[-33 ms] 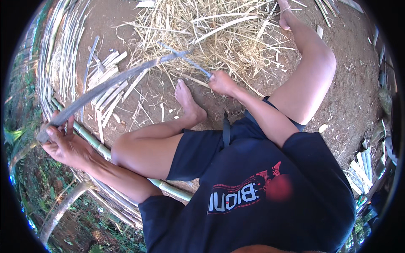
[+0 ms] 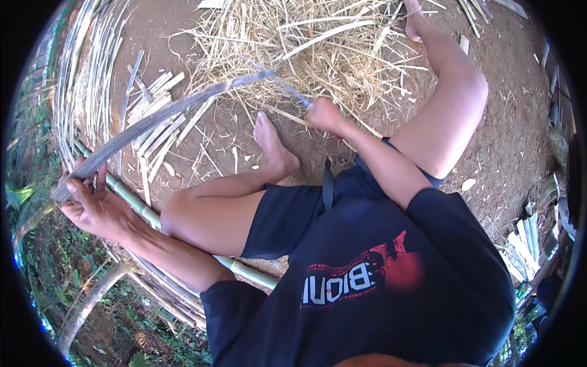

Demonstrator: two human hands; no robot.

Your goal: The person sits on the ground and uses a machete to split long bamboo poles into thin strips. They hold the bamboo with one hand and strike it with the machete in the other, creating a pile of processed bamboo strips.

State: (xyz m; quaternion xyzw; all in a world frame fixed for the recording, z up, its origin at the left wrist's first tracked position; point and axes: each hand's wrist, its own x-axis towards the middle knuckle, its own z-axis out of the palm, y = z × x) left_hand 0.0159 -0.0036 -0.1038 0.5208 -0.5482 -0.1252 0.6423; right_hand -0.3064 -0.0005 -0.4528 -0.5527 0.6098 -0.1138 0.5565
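The left hand (image 2: 95, 208), out by the left edge of the bare earth ground (image 2: 513, 110), grips the near end of a weathered grey bamboo strip (image 2: 192, 101) between thumb and fingers. The strip slants up and inward from there, bowed in this wide view, over a heap of pale split bamboo pieces (image 2: 164, 85), its far end at the near edge of a big pile of straw-coloured shavings (image 2: 318, 49). The right hand (image 2: 325, 115) is closed in a fist around the handle of a slim knife (image 2: 292, 92), whose blade crosses the strip's far end and points toward the shavings; whether blade and strip touch, I cannot tell.

The person sits with legs spread, in a dark T-shirt (image 2: 440, 306) and dark shorts (image 2: 281, 214). The bare left foot (image 2: 267, 136) rests on the ground below the strip's far end, and the right foot (image 2: 413, 23) is at the shavings' right edge. Long thin bamboo lengths (image 2: 92, 79) lie toward the ground's far left corner, a green bamboo pole (image 2: 136, 205) runs along its left edge past the left knee, and more split pieces (image 2: 524, 248) lie by its right edge
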